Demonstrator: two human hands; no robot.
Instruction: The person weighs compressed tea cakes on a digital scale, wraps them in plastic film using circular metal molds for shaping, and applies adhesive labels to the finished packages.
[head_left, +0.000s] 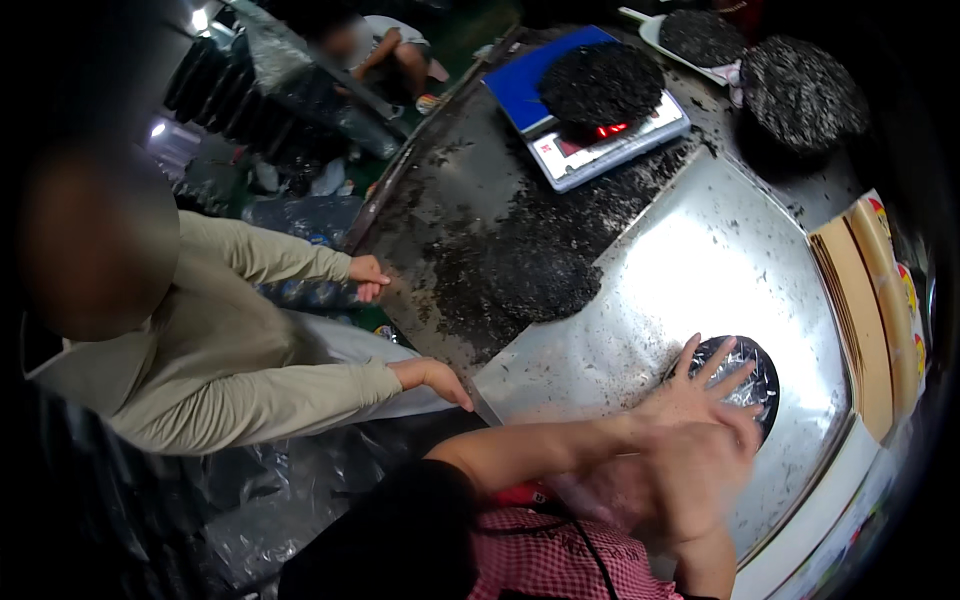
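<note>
A dark round piece in clear shiny plastic [757, 376] lies on the bright metal sheet. My left hand [695, 400] reaches across from the left with its fingers spread flat over this wrapped piece. Close beside it, my right hand [700, 475] comes up from the lower edge, smeared by motion and overlapping the left hand's near side. Its fingers are too blurred to tell whether they hold anything. Part of the wrapped piece is hidden under my hands.
A heap of dark flakes [540, 275] spreads over the table. A scale [610, 150] bears a dark flaky round [600, 85]. A taller dark round [803, 95] and a white scoop [655, 35] stand behind. Cardboard [850, 320] lines the right. A person in beige [270, 360] stands left.
</note>
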